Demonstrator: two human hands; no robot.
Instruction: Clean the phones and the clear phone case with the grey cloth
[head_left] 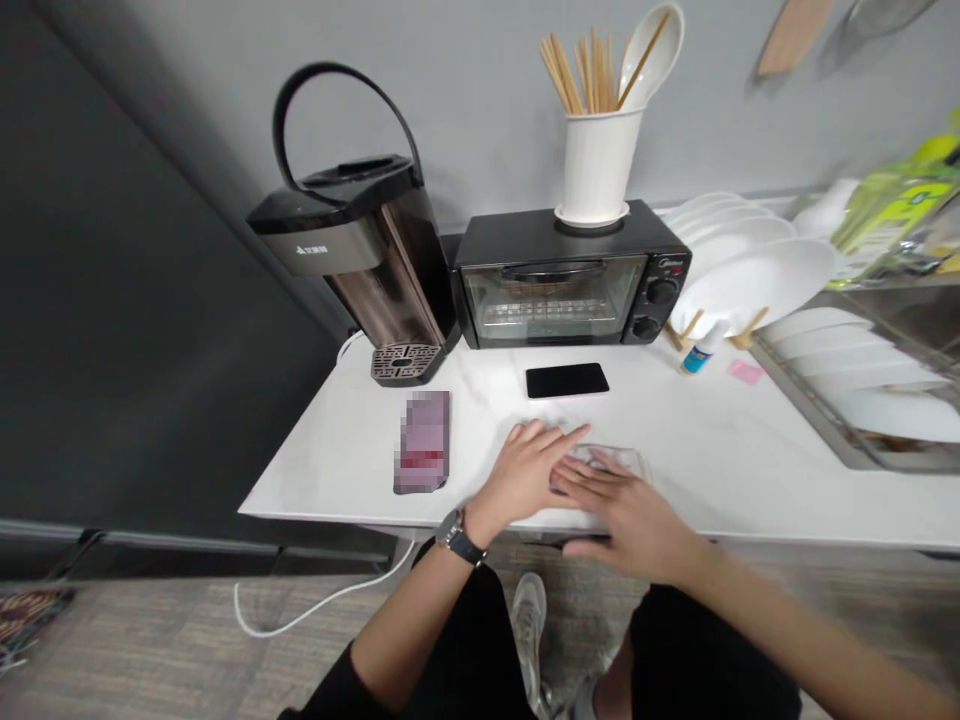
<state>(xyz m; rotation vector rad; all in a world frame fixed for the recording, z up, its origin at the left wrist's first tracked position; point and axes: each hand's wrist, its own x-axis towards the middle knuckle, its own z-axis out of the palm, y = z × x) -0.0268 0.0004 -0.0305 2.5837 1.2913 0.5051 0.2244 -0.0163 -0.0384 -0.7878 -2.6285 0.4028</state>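
Note:
My left hand [525,470] lies flat with its fingers stretched out on a clear, flat, transparent thing [626,462] at the front edge of the white counter [337,460]. My right hand [626,515] lies next to it, fingers stretched over the same clear thing, thumb at the counter's edge. A watch is on my left wrist. Just beyond the hands lies a black phone [567,380], face down or dark. A blurred purple flat thing [423,442] lies to the left of my left hand.
A black toaster oven [562,285] stands at the back, with a white holder of chopsticks and a spoon [598,165] on top. A black water boiler [360,250] stands left of it. White plates [750,265] in racks, a small bottle [697,357] and a sink are at the right.

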